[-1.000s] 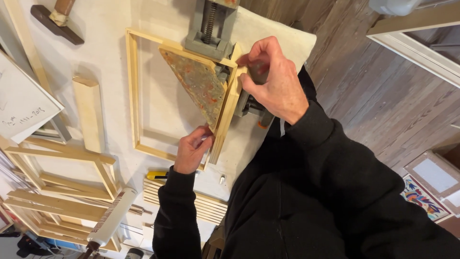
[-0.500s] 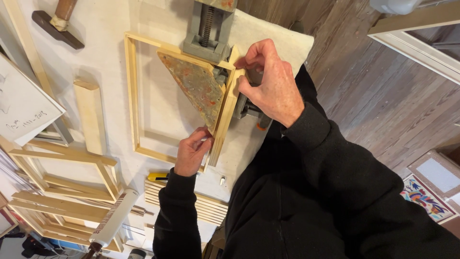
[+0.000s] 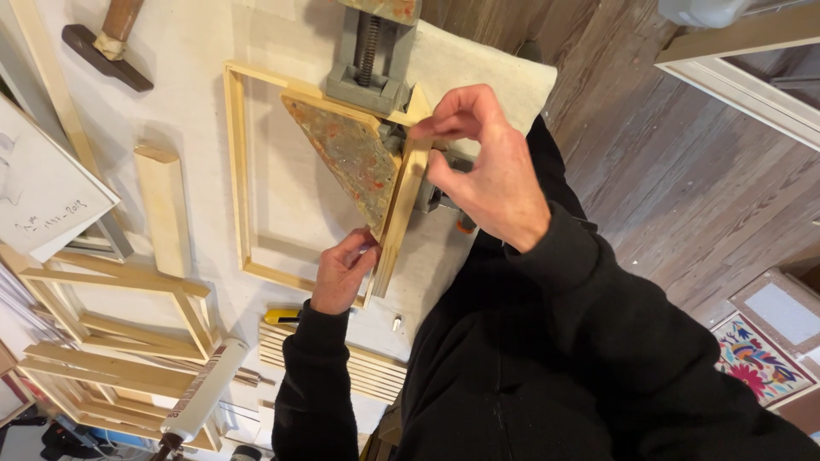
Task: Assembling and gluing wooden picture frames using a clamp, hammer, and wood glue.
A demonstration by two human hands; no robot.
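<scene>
Sleeves: black, filling the frame from 6 to 4 o'clock, closest to the camera
Left hand [image 3: 342, 275]: at about 7 o'clock from the centre, fingers curled onto the near end of the frame's right-hand bar, pinching it close to the lower corner
Right hand [image 3: 487, 175]: at about 1 o'clock from the centre, thumb and forefinger pinched together at the top of that same bar, the other fingers loosely bent; whether they grip the wood or something small on it I cannot tell
Wooden frame [image 3: 241, 179]: pale, bare wood, lying flat on the white table [image 3: 196, 111] between the hands and the far edge, its upper right corner held in the clamp
Triangle block [image 3: 352, 158]: speckled red and green, inside the frame's upper right corner, touching the right-hand bar
Clamp [image 3: 369, 53]: grey metal with a threaded screw, at 12 o'clock, pressing on the frame's top bar
Wood block [image 3: 164, 209]: short and pale, at 9 o'clock, just left of the frame
Stacked frames [image 3: 111, 324]: more bare wood, at 8 o'clock
Hammer [image 3: 111, 47]: dark head, wooden handle, at 11 o'clock, well apart from the hands
Floor [image 3: 683, 188]: grey wooden boards, from 1 to 3 o'clock
</scene>
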